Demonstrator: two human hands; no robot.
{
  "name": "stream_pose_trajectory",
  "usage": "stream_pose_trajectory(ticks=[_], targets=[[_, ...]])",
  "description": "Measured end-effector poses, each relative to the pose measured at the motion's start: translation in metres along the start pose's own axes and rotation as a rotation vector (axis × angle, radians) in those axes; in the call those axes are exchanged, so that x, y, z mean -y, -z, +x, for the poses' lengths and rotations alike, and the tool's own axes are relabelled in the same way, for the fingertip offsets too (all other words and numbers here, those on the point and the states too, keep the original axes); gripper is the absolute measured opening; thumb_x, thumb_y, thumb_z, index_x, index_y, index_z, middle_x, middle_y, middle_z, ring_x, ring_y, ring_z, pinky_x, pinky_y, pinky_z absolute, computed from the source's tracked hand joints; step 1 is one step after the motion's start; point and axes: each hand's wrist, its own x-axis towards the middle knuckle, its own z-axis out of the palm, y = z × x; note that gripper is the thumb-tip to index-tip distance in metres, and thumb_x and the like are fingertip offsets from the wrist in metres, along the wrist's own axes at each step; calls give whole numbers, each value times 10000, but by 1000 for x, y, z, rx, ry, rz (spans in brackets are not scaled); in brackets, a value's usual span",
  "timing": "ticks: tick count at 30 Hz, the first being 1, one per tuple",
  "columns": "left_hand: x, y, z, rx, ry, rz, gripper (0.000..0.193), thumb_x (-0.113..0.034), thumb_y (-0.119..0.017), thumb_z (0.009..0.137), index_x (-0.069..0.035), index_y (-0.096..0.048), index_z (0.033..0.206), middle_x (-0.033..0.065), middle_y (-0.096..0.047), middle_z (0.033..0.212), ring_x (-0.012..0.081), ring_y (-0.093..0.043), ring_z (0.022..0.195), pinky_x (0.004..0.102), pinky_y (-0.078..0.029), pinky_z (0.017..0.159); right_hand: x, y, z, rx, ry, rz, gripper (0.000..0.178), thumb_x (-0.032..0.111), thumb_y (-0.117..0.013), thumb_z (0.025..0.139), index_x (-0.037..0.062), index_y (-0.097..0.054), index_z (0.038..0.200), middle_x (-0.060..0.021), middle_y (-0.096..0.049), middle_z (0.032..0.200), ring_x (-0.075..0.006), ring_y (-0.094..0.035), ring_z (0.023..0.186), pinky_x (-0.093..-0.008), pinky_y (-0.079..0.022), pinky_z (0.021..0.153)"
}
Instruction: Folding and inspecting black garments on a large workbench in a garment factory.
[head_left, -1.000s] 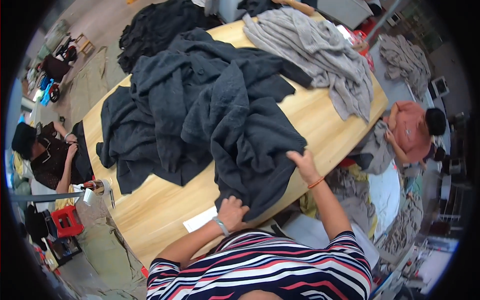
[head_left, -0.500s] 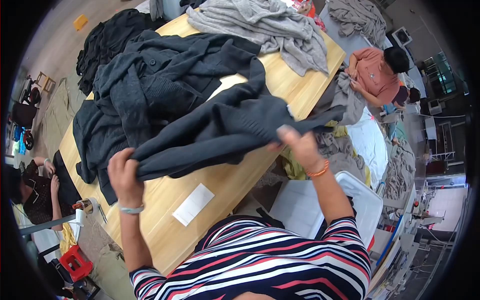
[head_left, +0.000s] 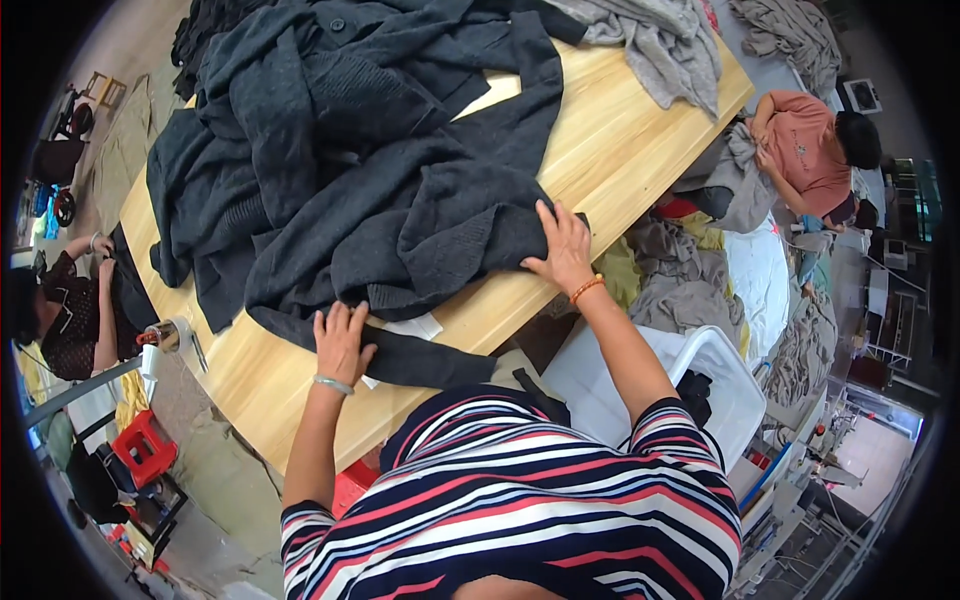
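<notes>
A dark charcoal knit sweater [head_left: 430, 235] lies bunched on the near part of the wooden table [head_left: 600, 120]. On its near left edge rests my left hand [head_left: 342, 345], fingers spread flat on the cloth. My right hand [head_left: 563, 248] is open too, laid on the sweater's right end with the thumb apart. One sleeve [head_left: 430, 360] stretches from beside my left hand toward my body at the table's near edge. Most of a white paper sheet [head_left: 415, 327] is covered by the sweater. Behind lies a heap of dark knit cardigans [head_left: 330, 100], one with a button showing.
Light grey knitwear [head_left: 660, 50] lies at the table's far right. A white plastic bin [head_left: 725, 370] stands by my right arm. One person [head_left: 805, 150] handles grey cloth at right; another [head_left: 80, 310] sits at left near a red stool [head_left: 145, 445].
The sweater, stretched between my two hands above the table, has come down onto it. Both hands have loosened and lie spread on it; my left moved rightward. The head view has shifted.
</notes>
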Motion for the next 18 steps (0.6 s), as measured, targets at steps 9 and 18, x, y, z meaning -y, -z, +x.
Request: stream_pose_trajectory(ticks=[9,18], targets=[[-20,35,59,-127,-85,-6,1047,-179,-840,486,-122,-327,1397,210,-219,1466,390,-275,1320,495,-249,1057,-29,26,4,103,211,301,331,212,-689,698,106,-599,999,-114,-614,893,-312,-599,854,-391,-484,751],[-28,103,62,411,-52,-990,394,-120,-663,726,21,-577,1084,68,-632,1039,129,-550,957,290,-432,869,-46,179,-34,48,-66,895,197,148,-627,756,8,-599,891,-18,-605,766,-93,-564,704,-238,-450,639]])
